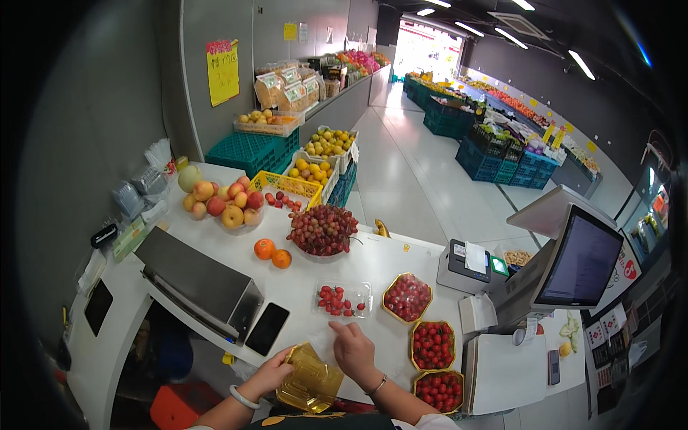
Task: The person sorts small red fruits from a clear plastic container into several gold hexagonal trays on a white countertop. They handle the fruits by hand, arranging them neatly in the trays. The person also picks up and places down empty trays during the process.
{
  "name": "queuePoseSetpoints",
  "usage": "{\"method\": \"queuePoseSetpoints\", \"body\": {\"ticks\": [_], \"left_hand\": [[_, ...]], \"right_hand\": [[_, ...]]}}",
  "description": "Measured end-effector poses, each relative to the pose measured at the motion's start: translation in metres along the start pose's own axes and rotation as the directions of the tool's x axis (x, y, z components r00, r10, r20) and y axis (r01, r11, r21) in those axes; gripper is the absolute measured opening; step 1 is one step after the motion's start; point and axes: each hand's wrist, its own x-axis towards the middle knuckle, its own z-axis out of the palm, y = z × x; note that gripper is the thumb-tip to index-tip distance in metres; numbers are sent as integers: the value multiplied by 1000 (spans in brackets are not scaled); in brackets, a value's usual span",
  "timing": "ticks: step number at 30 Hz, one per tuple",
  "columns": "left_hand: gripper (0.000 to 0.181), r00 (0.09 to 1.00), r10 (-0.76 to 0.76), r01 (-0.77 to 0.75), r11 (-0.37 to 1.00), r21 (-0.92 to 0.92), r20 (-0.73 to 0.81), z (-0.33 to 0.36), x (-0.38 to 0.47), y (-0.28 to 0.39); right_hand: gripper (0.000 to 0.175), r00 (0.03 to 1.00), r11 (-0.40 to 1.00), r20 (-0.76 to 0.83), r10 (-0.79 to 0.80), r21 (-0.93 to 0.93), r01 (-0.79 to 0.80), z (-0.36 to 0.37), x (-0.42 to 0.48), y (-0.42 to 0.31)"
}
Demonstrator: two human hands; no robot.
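Note:
My left hand (276,371) grips the upper left edge of an empty, gold-tinted plastic tray (306,379), tilted in front of my body. My right hand (353,349) hovers just right of that tray, fingers partly bent and apart; nothing shows in it. Beyond its fingertips lies a clear plastic clamshell box (352,290) with loose red cherry tomatoes (330,301) inside. To the right, a gold tray of reddish fruit (407,297) sits under film. Two gold trays of cherry tomatoes (432,345) (439,391) stand nearer me.
A bowl of red grapes (322,231), two oranges (273,253) and mixed fruit (226,201) occupy the counter's far side. A black phone (267,329) lies left beside a metal box (199,285). At right are a printer (465,269), a screen (580,258) and a flat scale plate (505,373).

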Motion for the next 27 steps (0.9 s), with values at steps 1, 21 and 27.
{"method": "queuePoseSetpoints", "body": {"ticks": [1, 21, 27], "left_hand": [[60, 999, 16, -16, 1000, -5, 37, -1, -5, 5], [69, 902, 415, -378, 628, 681, 119, -262, -233, 50], [40, 850, 336, -381, 924, -32, -405, -347, -294, 15]], "right_hand": [[35, 997, 995, 9, -82, -55, 82, -1, 3, -7], [28, 609, 733, 788, -92, 467, -494, 212, 21, -245], [19, 511, 809, 711, -483, 585, -49, 309, 9, -299]]}}
